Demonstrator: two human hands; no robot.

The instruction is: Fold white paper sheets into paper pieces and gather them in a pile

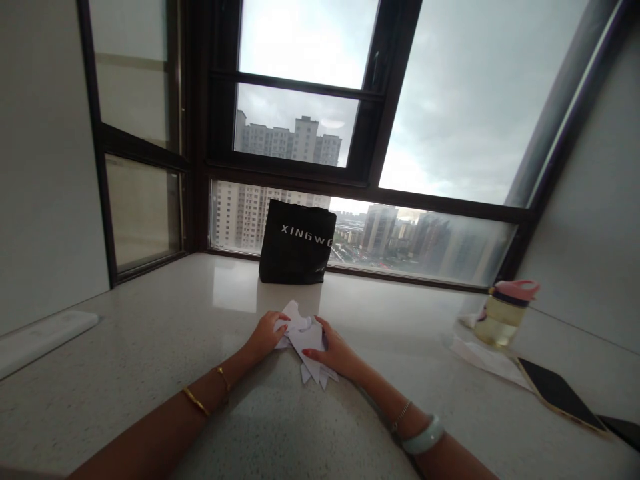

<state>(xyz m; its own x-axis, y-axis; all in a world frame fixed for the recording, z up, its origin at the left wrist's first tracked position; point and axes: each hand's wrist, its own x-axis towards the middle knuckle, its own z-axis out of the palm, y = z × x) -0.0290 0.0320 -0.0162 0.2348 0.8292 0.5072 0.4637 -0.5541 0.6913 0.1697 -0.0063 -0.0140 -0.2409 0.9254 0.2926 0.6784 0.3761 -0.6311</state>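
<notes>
Several cut pieces of white paper (306, 340) lie in a loose, overlapping pile on the pale speckled counter (280, 420). My left hand (269, 332) grips the pile's left side, thumb on top and fingers curled at the edge. On the right side, my right hand (334, 350) has its thumb over the paper and its fingers around the far edge. Pointed paper ends stick out toward me below the hands. How many pieces each hand holds is hidden by the overlap. Behind the paper stands a black bag (297, 243) with white lettering.
At right stands a clear bottle with a pink lid (505, 313), beside a white tissue-like sheet (487, 357). Nearer lies a dark flat tablet-like device (560, 393). A white power strip (47, 340) is at far left. Dark-framed windows (300, 170) border the counter's back.
</notes>
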